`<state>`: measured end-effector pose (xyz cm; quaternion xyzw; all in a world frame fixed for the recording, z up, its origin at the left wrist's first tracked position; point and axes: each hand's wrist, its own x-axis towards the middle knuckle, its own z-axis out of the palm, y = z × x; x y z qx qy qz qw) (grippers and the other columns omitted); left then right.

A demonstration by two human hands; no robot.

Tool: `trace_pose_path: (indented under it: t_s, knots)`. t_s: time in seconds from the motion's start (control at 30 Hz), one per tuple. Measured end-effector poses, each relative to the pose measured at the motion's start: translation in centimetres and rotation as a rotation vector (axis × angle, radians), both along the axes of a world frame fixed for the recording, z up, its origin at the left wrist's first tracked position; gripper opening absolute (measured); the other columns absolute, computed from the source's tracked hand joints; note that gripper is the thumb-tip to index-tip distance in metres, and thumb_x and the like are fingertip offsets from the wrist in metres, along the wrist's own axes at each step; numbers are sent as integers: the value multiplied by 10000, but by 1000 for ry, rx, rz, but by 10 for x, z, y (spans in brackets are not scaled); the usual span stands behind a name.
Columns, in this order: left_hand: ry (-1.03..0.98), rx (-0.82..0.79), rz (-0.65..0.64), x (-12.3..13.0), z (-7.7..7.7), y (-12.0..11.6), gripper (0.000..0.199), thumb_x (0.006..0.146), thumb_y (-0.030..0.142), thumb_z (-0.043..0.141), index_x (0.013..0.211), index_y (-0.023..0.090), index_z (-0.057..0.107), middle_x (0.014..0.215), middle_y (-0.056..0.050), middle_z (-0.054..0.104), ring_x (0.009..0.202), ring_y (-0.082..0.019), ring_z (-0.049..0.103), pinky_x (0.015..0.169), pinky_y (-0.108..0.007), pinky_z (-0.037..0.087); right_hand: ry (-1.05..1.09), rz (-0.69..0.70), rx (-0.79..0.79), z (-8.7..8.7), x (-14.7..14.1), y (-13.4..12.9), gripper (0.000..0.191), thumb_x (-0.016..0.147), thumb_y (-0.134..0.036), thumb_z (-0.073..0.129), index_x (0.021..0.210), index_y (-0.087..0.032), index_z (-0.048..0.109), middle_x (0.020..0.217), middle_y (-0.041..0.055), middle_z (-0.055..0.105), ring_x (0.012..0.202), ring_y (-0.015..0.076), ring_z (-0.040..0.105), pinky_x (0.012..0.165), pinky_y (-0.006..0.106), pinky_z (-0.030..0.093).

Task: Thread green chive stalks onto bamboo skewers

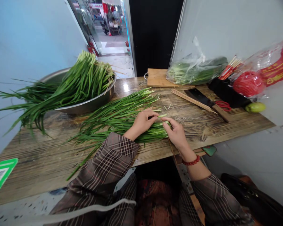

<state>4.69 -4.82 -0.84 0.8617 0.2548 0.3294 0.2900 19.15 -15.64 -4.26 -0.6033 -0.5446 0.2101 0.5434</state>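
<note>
"Green stuff everywhere lol. So where are the greens exactly?"

"Flat on the desk, under and around both hands, pale ends toward the right. More are heaped in the metal basin, leaves flopping over its rim."

"And the hands?"

"Left hand looks pinched on a pale stalk. Right hand has thumb and finger curled in beside it, can't tell if they grip. Probably working up there because the ends line up nicely. Thin stick by the right hand too, no clue if it's held."

"Why's the cleaver way over there?"

"Guessing to keep the blade off the wrists. It's by the skewers, past the right hand."

"Enough elbow room?"

"Right side, yeah, bare wood between hand and cleaver. Left's tighter with the basin behind. Front edge is close, sleeves hang over it."
</note>
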Motion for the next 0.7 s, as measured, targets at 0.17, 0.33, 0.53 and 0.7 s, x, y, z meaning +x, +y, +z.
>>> trace_pose_path:
  t_s: [0.17, 0.33, 0.53, 0.7]
  knots:
    - [-14, -2, -11, 0, 0, 0, 134, 816, 150, 607, 854, 164, 736, 763, -32, 647, 776, -148, 591, 753, -282, 459, 6, -11, -11, 0, -1, 0, 271, 857, -336, 513, 1039, -211, 670, 1044, 54, 715, 979, 214, 649, 888, 358, 473]
    - [-32, 8, -11, 2, -1, -1, 118, 797, 132, 620, 833, 161, 728, 765, -32, 642, 774, -150, 593, 743, -281, 457, -1, -13, -25, -1, -1, 0, 267, 863, -333, 507, 1035, -198, 662, 1016, 61, 713, 936, 213, 650, 843, 344, 477]
    - [-30, -1, -25, 2, 1, -4, 96, 792, 140, 624, 785, 162, 717, 742, -30, 638, 764, -153, 591, 747, -287, 463, 46, -53, -24, -5, -2, 1, 427, 845, -341, 529, 1245, -190, 531, 1122, 90, 659, 941, 209, 634, 832, 344, 491]
    - [-19, 14, -53, 2, 0, -4, 113, 790, 119, 615, 784, 161, 720, 748, -34, 642, 766, -155, 597, 759, -291, 465, -7, -58, -44, -4, -2, -1, 474, 852, -337, 515, 1311, -222, 490, 967, 52, 649, 747, 182, 596, 679, 312, 477]
